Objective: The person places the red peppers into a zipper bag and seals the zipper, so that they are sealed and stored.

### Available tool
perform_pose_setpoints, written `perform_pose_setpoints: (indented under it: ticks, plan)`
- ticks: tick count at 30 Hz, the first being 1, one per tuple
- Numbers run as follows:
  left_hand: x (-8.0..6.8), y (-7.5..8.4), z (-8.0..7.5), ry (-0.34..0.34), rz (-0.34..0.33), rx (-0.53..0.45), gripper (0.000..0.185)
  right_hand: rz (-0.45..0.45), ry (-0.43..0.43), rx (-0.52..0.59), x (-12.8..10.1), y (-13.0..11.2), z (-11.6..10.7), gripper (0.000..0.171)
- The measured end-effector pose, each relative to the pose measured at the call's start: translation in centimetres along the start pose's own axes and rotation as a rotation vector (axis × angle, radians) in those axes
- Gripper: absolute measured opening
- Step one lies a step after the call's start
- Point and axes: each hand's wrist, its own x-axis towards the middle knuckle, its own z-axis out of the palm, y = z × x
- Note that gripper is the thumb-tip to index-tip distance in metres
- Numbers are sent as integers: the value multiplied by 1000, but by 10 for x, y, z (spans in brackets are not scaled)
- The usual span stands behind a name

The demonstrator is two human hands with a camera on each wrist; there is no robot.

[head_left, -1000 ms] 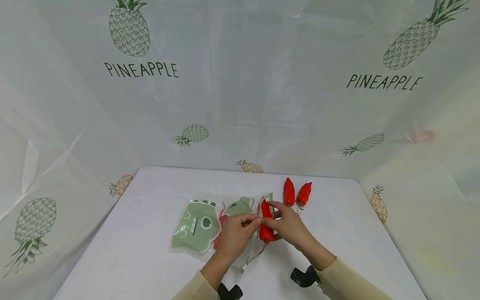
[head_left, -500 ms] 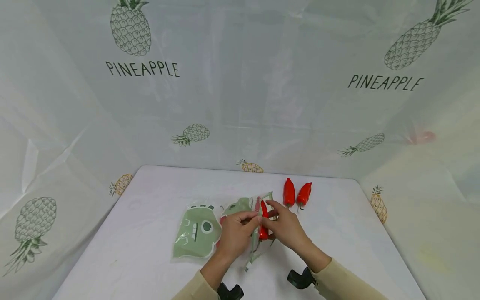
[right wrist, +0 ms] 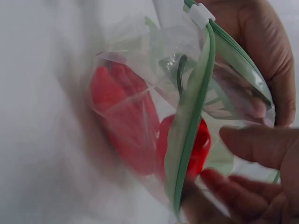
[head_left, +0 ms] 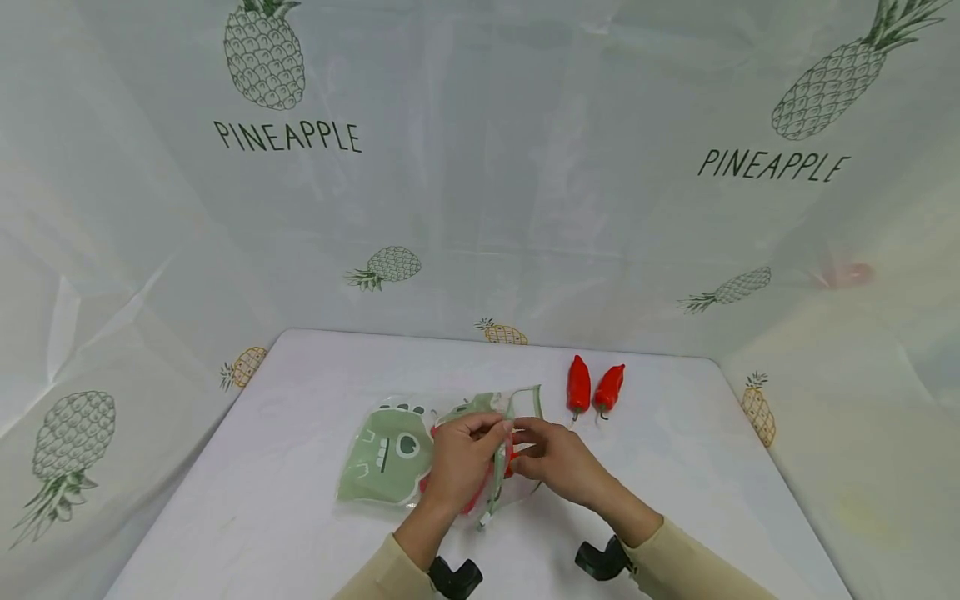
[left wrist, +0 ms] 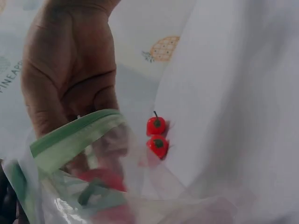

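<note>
A clear zip bag (head_left: 382, 454) with a green cartoon-monster print lies across the middle of the table. My left hand (head_left: 463, 457) pinches its green zip edge (right wrist: 189, 126), which carries a white slider. At the mouth, my right hand (head_left: 558, 460) holds a red chili pepper (right wrist: 202, 142), its body partly inside the bag. The fingertips (right wrist: 212, 179) of that hand are right at the pepper's end, and the thumb lies close beside it. More red peppers (right wrist: 126, 116) show through the plastic. Some of the bag is hidden behind my left hand.
Two loose red chili peppers, an upright one (head_left: 578, 385) and a slanted one (head_left: 609, 390), lie at the back right of the white table (head_left: 262, 467). A pineapple-printed curtain (head_left: 480, 167) hangs around the back and sides.
The chili pepper in my right hand has moved left and into the bag mouth, from in front of the bag. My right fingers follow it; my left hand has shifted slightly left with the zip edge.
</note>
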Motion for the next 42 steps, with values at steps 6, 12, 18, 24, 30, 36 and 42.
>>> perform_pose_setpoints:
  ticks: [6, 12, 18, 24, 30, 36, 42]
  plan:
    - [1, -3, -1, -10, -33, -1, 20, -81, -16, -73, -1, 2, 1, 44]
    - [3, -6, -3, 15, -43, 31, 17, -14, 150, -142, -2, 5, 0, 37]
    - [2, -9, -3, 8, -58, 22, 18, 13, 279, -109, 1, 15, -11, 32]
    - [2, -11, -4, 9, -51, 23, 18, 43, 339, -74, 3, 29, -28, 33]
    - [1, -12, -5, 4, -72, 41, 19, 53, 387, -98, 3, 41, -43, 36]
    - [1, -12, -5, 0, -63, 46, 19, 64, 422, -127, 6, 51, -57, 40]
    - [1, -12, -4, 0, -60, 45, 19, 90, 478, -193, 9, 66, -66, 44]
